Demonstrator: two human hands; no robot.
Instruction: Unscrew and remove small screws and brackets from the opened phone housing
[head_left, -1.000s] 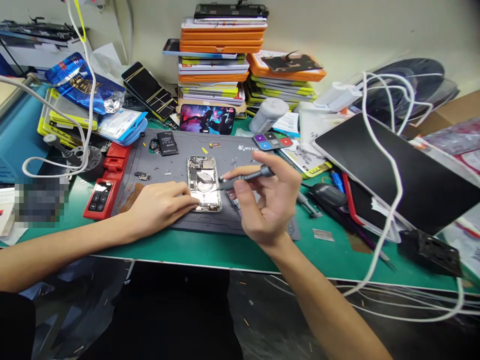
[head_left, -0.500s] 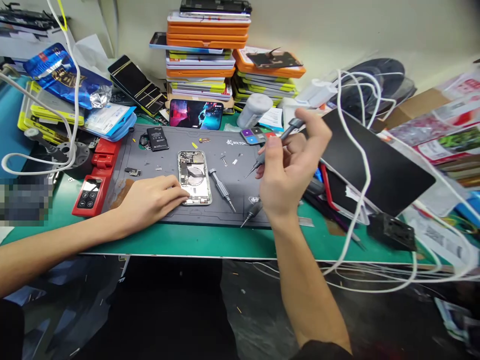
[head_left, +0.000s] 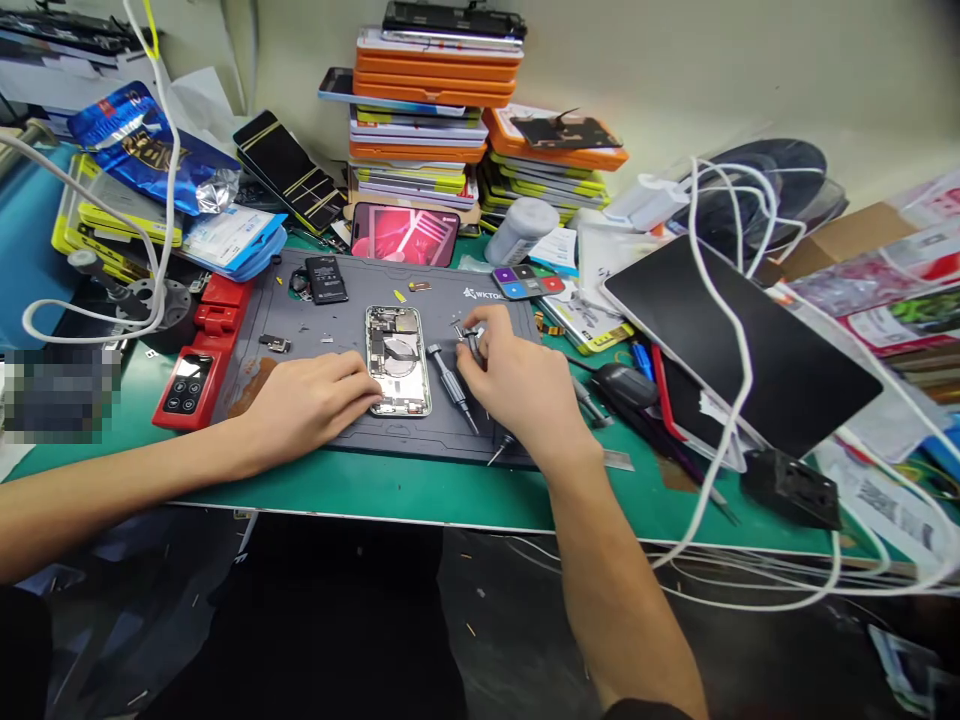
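Observation:
An opened phone (head_left: 398,385) lies on the dark grey work mat (head_left: 352,290), its inner parts bare. My left hand (head_left: 319,395) rests at its lower left edge, fingers together and fingertips pressed on the frame. To the right of the phone, my right hand (head_left: 517,375) is low over the mat with its fingers closed round a grey screwdriver (head_left: 470,343), mostly hidden by the hand. Its fingertips are by small metal pieces. Between phone and hand lies another screwdriver (head_left: 453,388). A further screwdriver (head_left: 504,446) shows partly below the hand.
A black battery (head_left: 327,280) and a small module (head_left: 275,344) lie on the mat. A red device (head_left: 187,385) stands left. Behind are a lit phone (head_left: 405,235), a white bottle (head_left: 521,230) and stacked boxes (head_left: 435,90). White cables (head_left: 739,340) hang at right.
My right hand has come down and left, from raised with the screwdriver to the mat beside the phone. My left hand stays put. The lit phone's picture changed; the view shifted slightly.

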